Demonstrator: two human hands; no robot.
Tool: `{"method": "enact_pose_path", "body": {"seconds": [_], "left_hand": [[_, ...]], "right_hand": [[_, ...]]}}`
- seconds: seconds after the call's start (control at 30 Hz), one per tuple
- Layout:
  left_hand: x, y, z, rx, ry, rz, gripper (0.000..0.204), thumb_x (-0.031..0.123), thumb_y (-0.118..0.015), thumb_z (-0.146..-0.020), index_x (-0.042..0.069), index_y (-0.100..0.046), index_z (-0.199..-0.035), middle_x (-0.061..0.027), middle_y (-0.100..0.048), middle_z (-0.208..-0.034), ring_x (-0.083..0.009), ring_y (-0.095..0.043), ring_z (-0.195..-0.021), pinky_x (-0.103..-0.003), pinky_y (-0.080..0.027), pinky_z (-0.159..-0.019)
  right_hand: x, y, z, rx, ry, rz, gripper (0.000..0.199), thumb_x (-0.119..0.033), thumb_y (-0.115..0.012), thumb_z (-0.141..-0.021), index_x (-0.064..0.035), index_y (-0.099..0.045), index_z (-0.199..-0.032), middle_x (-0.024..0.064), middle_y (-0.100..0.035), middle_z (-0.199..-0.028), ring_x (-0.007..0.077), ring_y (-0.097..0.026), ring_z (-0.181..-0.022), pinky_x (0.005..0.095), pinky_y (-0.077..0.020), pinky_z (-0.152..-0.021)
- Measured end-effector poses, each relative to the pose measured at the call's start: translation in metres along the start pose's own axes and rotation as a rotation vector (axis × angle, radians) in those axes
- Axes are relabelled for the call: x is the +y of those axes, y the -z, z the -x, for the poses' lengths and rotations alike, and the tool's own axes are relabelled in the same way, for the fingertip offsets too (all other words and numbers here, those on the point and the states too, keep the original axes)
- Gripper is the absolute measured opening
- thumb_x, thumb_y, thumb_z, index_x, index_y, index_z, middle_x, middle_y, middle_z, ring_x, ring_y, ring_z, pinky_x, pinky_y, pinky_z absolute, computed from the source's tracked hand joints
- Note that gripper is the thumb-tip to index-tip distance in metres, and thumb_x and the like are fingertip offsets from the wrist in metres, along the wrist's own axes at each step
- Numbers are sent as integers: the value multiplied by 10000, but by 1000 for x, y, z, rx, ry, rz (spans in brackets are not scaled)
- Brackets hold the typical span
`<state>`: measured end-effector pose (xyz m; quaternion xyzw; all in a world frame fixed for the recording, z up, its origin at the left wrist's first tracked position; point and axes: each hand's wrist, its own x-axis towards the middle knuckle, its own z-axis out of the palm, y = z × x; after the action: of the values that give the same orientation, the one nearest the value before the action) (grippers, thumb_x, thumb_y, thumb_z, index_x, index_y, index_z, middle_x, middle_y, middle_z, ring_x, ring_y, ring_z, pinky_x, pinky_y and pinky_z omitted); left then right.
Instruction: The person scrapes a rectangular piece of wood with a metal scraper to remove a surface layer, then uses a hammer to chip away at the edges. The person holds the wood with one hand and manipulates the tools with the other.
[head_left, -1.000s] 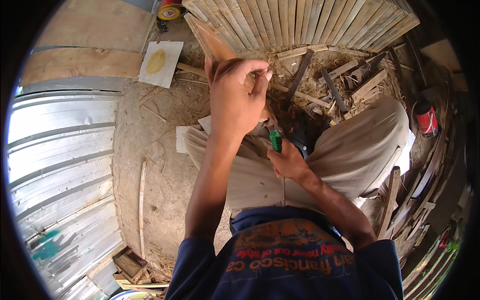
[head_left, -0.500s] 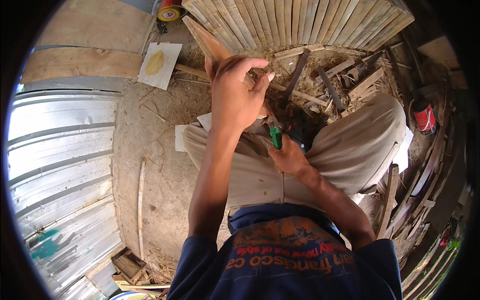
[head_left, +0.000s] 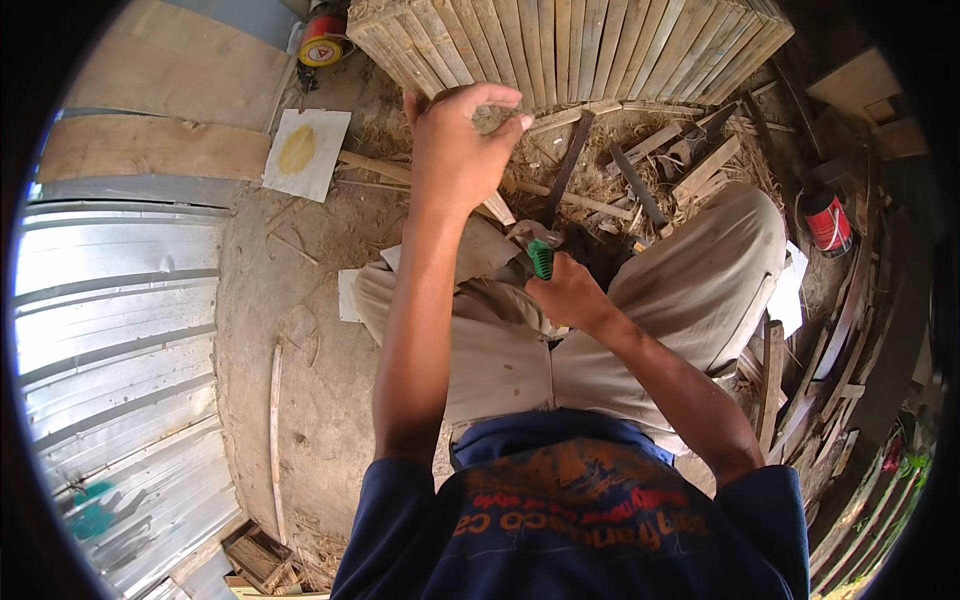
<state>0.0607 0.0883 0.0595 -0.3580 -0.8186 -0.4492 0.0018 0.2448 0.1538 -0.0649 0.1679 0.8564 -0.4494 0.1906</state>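
Observation:
My left hand (head_left: 462, 150) is raised ahead of my lap, bent around a piece of wood (head_left: 499, 208). Most of that wood is hidden behind the hand; a pale, narrow end shows below it. The thumb and forefinger curve apart from each other on the right. Over my lap, my right hand (head_left: 573, 292) is closed around the ridged green handle of a tool (head_left: 541, 258). The tool's far end sits close to the wood's lower end, and its kind cannot be made out.
Slatted wood (head_left: 570, 50) stands ahead. Offcuts (head_left: 708, 168) and shavings litter the ground before my knees. A red can (head_left: 828, 224) is at the right, beside stacked wood strips (head_left: 800, 400). A stained white sheet (head_left: 300, 153) lies at the left, near corrugated metal (head_left: 120, 300).
The wood in my left hand has turned, so its broad face no longer shows and only a narrow end does. Both hands have shifted slightly left and up in view.

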Motion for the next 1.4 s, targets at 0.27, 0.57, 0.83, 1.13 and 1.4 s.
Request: {"method": "enact_pose_path", "body": {"seconds": [0.27, 0.57, 0.83, 1.13, 1.4], "left_hand": [[-1, -7, 4, -63, -134, -70, 172, 199, -779, -835, 113, -750, -981, -28, -757, -1025, -241, -674, -1053, -501, -101, -1229], [-34, 52, -1, -113, 25, 26, 246, 205, -774, -872, 29, -741, -1041, -73, -742, -1059, -177, -660, -1025, -318, -472, -961], [-26, 49, 33, -32, 25, 20, 290, 312, -740, -909, 48, -748, -1028, -97, -739, -1018, -223, -642, -1026, -338, -400, -1035], [-24, 48, 42, -23, 28, 20, 293, 343, -724, -909, 66, -746, -1000, -94, -738, -1008, -253, -646, -1034, -432, -234, -1149], [-16, 43, 45, -32, 4, -31, 279, 316, -719, -924, 60, -746, -1034, -103, -722, -1047, -234, -630, -1053, -370, -317, -1113]], "right_hand": [[10, 18, 11, 278, 246, 504, 593, -229, -623, -886, 85, -350, -1308, 326, -649, -924, 472, -666, -844, 530, -558, -739], [-28, 17, 121, -133, 33, 63, 400, -235, -648, -900, 4, -469, -1166, 197, -650, -792, 348, -688, -731, 472, -538, -655], [-21, -5, 63, -220, -393, -912, 234, -271, -624, -1000, -55, -538, -1032, 10, -500, -805, 85, -444, -536, 251, -401, -477], [-12, -39, 25, -389, -595, -1140, 330, -370, -587, -1018, -52, -501, -1021, 37, -534, -813, 75, -450, -544, 250, -389, -437], [-26, -10, 1, -345, -510, -876, 301, -321, -597, -1002, -63, -446, -965, 48, -545, -781, 91, -459, -525, 280, -404, -432]]}}
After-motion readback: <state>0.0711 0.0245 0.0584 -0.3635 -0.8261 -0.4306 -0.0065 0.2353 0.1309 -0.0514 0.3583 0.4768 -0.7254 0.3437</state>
